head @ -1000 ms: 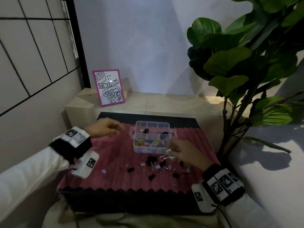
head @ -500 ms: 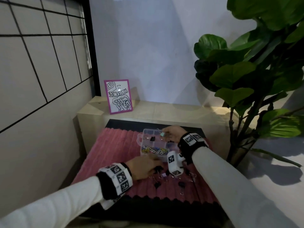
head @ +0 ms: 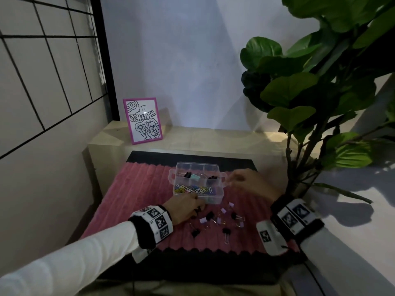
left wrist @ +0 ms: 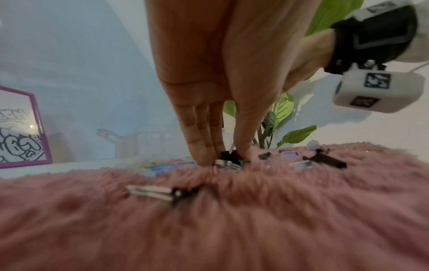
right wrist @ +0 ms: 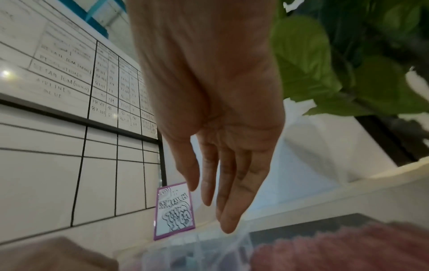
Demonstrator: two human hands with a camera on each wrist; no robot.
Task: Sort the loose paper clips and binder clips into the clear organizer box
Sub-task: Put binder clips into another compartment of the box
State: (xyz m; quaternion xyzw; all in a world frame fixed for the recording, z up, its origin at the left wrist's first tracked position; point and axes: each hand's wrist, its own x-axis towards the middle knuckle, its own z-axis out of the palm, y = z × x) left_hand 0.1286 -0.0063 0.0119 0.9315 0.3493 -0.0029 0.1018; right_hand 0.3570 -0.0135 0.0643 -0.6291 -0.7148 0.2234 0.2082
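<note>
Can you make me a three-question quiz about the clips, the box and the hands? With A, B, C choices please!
1. Where are the colourful paper clips?
A. in the clear organizer box
B. on the shelf
C. under the plant

2. What colour is the fuzzy mat?
A. green
B. pink
C. yellow

3. What is the left hand doing?
A. waving
B. holding the picture
C. pinching a black binder clip

Answers: 1 A, they fill the box's front compartment. 2 B, it looks pink in every view. 3 C, its fingertips close on the clip; the right hand is empty.
</note>
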